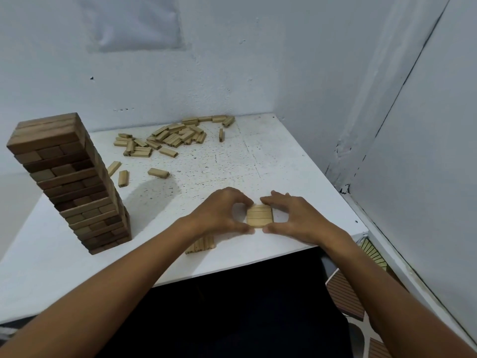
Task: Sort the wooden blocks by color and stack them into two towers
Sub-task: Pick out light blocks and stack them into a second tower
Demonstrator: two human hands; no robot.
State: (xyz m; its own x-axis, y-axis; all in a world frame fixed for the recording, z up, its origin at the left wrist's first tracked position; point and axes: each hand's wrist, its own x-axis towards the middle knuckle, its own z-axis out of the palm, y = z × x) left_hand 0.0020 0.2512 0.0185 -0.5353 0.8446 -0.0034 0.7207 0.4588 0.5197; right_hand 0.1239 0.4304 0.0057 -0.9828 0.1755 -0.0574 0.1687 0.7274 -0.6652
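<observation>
A tall tower of dark brown blocks (74, 187) stands at the left of the white table (271, 161). Near the front edge lies a small square layer of light blocks (259, 215), three side by side. My left hand (222, 211) pinches its left side with thumb and fingers, and my right hand (291, 215) pinches its right side. A few more light blocks (202, 244) lie under my left wrist, partly hidden. A pile of several loose light blocks (170, 138) is scattered at the back of the table.
Stray light blocks (158, 172) lie between the pile and the dark tower. The table sits in a corner, with walls behind and to the right. A patterned floor (346, 293) shows at the right, below the table edge.
</observation>
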